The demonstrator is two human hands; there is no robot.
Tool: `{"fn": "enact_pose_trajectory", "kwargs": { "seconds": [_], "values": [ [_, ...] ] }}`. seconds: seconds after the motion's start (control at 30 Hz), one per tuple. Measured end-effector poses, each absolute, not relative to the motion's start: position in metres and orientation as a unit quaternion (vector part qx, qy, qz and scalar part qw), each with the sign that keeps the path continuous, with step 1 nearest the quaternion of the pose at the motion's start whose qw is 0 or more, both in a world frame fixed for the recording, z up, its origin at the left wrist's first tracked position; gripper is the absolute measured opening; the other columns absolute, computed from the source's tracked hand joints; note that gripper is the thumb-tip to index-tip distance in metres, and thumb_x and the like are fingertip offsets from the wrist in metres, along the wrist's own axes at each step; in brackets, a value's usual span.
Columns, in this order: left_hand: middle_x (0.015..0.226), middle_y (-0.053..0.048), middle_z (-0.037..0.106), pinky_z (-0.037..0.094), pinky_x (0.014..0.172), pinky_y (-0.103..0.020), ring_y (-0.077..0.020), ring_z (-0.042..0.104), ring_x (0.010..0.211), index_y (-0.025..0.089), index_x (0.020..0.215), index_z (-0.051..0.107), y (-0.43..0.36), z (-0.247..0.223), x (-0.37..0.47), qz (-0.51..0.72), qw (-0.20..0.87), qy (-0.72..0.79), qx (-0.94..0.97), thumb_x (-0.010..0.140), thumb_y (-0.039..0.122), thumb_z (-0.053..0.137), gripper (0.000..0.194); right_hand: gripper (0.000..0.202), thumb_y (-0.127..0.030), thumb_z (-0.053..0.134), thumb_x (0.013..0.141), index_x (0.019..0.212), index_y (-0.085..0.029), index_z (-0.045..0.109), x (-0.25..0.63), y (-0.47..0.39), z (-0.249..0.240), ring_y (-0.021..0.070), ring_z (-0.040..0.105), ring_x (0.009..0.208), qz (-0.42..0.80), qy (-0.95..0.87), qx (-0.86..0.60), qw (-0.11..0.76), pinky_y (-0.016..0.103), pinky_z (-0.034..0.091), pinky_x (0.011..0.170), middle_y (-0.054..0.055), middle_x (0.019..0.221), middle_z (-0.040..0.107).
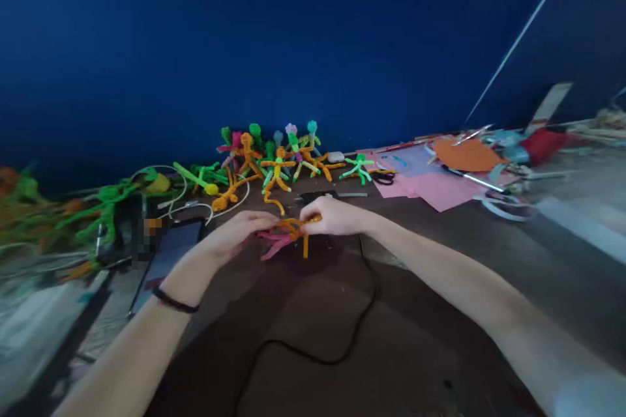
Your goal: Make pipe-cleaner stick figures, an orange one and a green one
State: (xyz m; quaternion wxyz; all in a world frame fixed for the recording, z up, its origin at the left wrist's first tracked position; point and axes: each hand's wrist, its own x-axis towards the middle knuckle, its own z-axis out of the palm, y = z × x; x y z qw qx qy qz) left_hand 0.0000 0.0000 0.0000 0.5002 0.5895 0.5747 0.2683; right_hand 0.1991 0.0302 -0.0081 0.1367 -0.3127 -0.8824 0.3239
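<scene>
Currently, right hand [331, 215]: I have my thumb and fingers pinched on the right side of the orange strands.
Left hand [239, 229]: my fingertips are closed on the left side of the same work; the exact grip is blurred.
Orange-and-pink pipe-cleaner piece [292, 229]: it sits between my two hands, just above the near side of the row of figures.
Done on it: the orange strands appear gathered with the pink ones at the middle, so I judge it partly shaped.
Left on it: the pink strands [274, 246] splay loose to the left and an orange end [306, 246] hangs down; no head or finished limbs that I can make out.
Standing figures, far side: a cluster with heads and limbs looks complete, among them an orange-and-yellow figure [278, 169]; a small green figure [360, 168] stands apart to their right.
Left of me: a dark-screened tablet [171, 260] lies near my left wrist, with green pipe-cleaner pieces [105, 205] heaped farther left.
Right, far side: pink paper [440, 187] and orange paper [467, 155] overlap, apparently unused in this piece.
Near side: a black cord [364, 322] curves over the dark table [405, 352].
</scene>
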Motion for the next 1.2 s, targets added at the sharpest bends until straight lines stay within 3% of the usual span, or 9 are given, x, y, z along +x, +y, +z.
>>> {"fn": "enact_pose_trajectory", "kwargs": {
  "seconds": [0.17,0.37,0.43,0.73,0.83,0.97,1.1,1.2],
  "values": [
    [0.081,-0.003,0.069,0.044,0.074,-0.027,-0.0181,0.06,0.078,0.018,0.076,0.069,0.003,-0.006,-0.001,0.268,0.42,0.577,0.647,0.067,0.034,0.057,0.023,0.017,-0.026,0.05,0.072,0.067,-0.011,0.059,0.198,0.037,-0.018,0.0077,0.04,0.054,0.298,-0.862,-0.373,0.172,0.02,0.027,0.052,-0.001,0.057,0.048],
    [0.08,-0.005,0.063,0.04,0.078,-0.035,-0.0213,0.054,0.082,0.02,0.078,0.071,-0.007,0.0,0.014,0.23,0.074,0.581,0.778,0.073,0.036,0.052,0.025,0.021,-0.029,0.049,0.071,0.06,-0.012,0.055,0.196,0.039,-0.023,0.0077,0.039,0.054,0.305,-0.807,-0.444,0.241,0.021,0.027,0.053,-0.002,0.056,0.048],
    [0.081,-0.006,0.065,0.041,0.076,-0.034,-0.0217,0.055,0.083,0.019,0.084,0.07,-0.015,0.001,0.021,0.218,0.024,0.562,0.798,0.076,0.031,0.049,0.025,0.023,-0.031,0.048,0.072,0.058,-0.013,0.052,0.195,0.039,-0.023,0.0073,0.037,0.052,0.317,-0.796,-0.448,0.254,0.021,0.026,0.052,-0.003,0.053,0.045],
    [0.095,-0.005,0.068,0.042,0.074,-0.03,-0.0221,0.061,0.086,0.021,0.095,0.066,-0.023,-0.005,0.028,0.188,0.087,0.55,0.809,0.078,0.022,0.041,0.03,0.024,-0.033,0.048,0.072,0.057,-0.014,0.048,0.195,0.041,-0.025,0.0064,0.037,0.046,0.385,-0.756,-0.435,0.301,0.021,0.027,0.048,-0.004,0.049,0.041],
    [0.085,-0.004,0.069,0.042,0.07,-0.028,-0.0197,0.061,0.076,0.02,0.092,0.067,-0.019,-0.006,0.025,0.212,0.127,0.542,0.803,0.077,0.023,0.041,0.029,0.022,-0.033,0.05,0.071,0.06,-0.014,0.049,0.195,0.041,-0.023,0.006,0.038,0.043,0.445,-0.723,-0.429,0.309,0.02,0.029,0.044,-0.004,0.05,0.044],
    [0.058,0.0,0.061,0.039,0.057,-0.025,-0.0127,0.052,0.051,0.016,0.067,0.064,-0.012,-0.013,0.023,0.231,0.255,0.556,0.757,0.074,0.026,0.044,0.023,0.019,-0.03,0.052,0.071,0.06,-0.014,0.048,0.193,0.039,-0.022,0.0049,0.038,0.042,0.514,-0.683,-0.408,0.321,0.019,0.027,0.042,-0.004,0.05,0.043],
    [0.055,0.0,0.056,0.033,0.044,-0.022,-0.0078,0.042,0.042,0.014,0.059,0.058,-0.002,-0.023,0.019,0.262,0.411,0.553,0.676,0.07,0.032,0.048,0.023,0.022,-0.031,0.054,0.071,0.059,-0.014,0.047,0.192,0.038,-0.023,0.0042,0.036,0.042,0.549,-0.685,-0.349,0.326,0.019,0.027,0.043,-0.005,0.049,0.042],
    [0.054,0.001,0.053,0.031,0.044,-0.021,-0.0076,0.04,0.043,0.014,0.062,0.057,0.003,-0.029,0.013,0.297,0.45,0.531,0.653,0.069,0.036,0.052,0.023,0.023,-0.033,0.055,0.072,0.061,-0.013,0.049,0.193,0.036,-0.019,0.0044,0.037,0.042,0.563,-0.697,-0.314,0.314,0.02,0.028,0.044,-0.005,0.049,0.042]
  ]
}}
